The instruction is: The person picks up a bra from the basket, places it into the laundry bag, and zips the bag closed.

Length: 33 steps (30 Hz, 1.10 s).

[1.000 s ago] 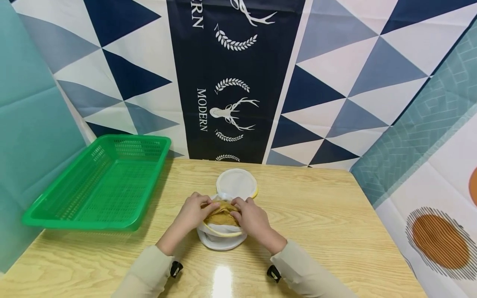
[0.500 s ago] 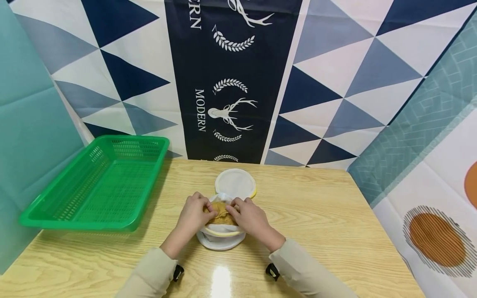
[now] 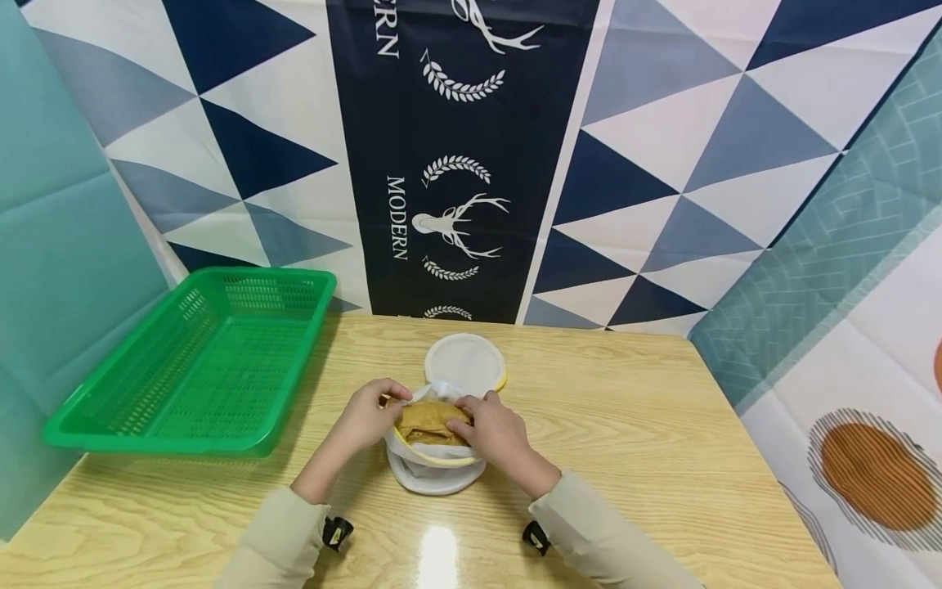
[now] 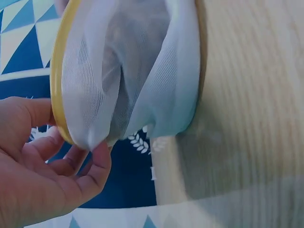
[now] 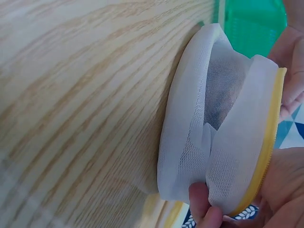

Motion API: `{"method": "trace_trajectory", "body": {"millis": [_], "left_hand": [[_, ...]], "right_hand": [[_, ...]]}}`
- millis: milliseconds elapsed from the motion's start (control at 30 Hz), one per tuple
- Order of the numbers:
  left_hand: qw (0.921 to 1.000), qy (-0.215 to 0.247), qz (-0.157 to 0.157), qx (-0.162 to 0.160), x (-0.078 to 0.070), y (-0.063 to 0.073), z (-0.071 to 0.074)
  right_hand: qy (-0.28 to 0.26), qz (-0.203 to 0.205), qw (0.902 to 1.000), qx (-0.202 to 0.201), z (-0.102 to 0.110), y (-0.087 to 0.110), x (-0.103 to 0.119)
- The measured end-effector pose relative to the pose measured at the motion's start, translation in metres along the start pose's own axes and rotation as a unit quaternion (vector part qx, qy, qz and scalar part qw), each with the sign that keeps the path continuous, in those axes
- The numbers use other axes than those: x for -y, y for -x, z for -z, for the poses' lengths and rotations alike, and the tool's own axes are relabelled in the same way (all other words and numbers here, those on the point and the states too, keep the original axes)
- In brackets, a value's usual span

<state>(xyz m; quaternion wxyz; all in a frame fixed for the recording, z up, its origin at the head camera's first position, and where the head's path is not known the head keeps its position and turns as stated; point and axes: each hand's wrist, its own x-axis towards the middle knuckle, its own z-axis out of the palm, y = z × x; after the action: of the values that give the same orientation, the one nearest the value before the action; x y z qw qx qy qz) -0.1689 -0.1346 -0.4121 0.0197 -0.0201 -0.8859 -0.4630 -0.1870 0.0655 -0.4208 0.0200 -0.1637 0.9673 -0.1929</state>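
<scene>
Basket [image 3: 221, 376] left of mesh bag [image 3: 435, 484] on table [image 3: 625, 425], cloth [image 3: 432, 415] inside bag, lid [image 3: 465, 360] behind.

White capital letters reading "MODERN" [image 3: 397, 218] stand on the dark navy vertical fabric band [image 3: 459, 123] at the far side of the scene, turned sideways and running downward. Higher on that band, "ERN" [image 3: 386, 29] shows, the word cut off by the upper edge. Right of "MODERN" is a white antlered deer-head emblem [image 3: 459, 222], lying sideways between curved white leaf sprigs [image 3: 458, 168]. A pale mark on the small black device [image 3: 337, 533] by the left sleeve [image 3: 275, 532] is too small to read.
</scene>
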Motion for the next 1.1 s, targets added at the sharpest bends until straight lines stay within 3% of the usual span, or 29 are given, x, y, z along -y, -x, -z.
{"method": "trace_trajectory", "body": {"millis": [333, 633, 767, 900, 1100], "left_hand": [[0.9996, -0.018, 0.013, -0.018, -0.011, -0.002, 0.006], [0.9988, -0.017, -0.023, -0.040, -0.022, -0.006, 0.003], [0.9963, -0.068, -0.052, 0.003, -0.021, -0.007, -0.008], [0.9858, -0.143, -0.067, 0.058, -0.021, -0.007, -0.018], [0.9693, -0.222, -0.077, 0.071, -0.023, -0.005, -0.025]], "right_hand": [[0.016, -0.008, 0.9998, -0.009, 0.000, 0.000, 0.002], [0.024, -0.001, 0.9996, -0.017, -0.001, 0.001, 0.001], [0.025, 0.004, 0.9996, -0.014, -0.002, 0.001, 0.001], [0.014, 0.005, 0.9999, -0.007, -0.001, 0.001, 0.000], [-0.041, 0.008, 0.9991, 0.010, 0.003, -0.001, -0.004]]}}
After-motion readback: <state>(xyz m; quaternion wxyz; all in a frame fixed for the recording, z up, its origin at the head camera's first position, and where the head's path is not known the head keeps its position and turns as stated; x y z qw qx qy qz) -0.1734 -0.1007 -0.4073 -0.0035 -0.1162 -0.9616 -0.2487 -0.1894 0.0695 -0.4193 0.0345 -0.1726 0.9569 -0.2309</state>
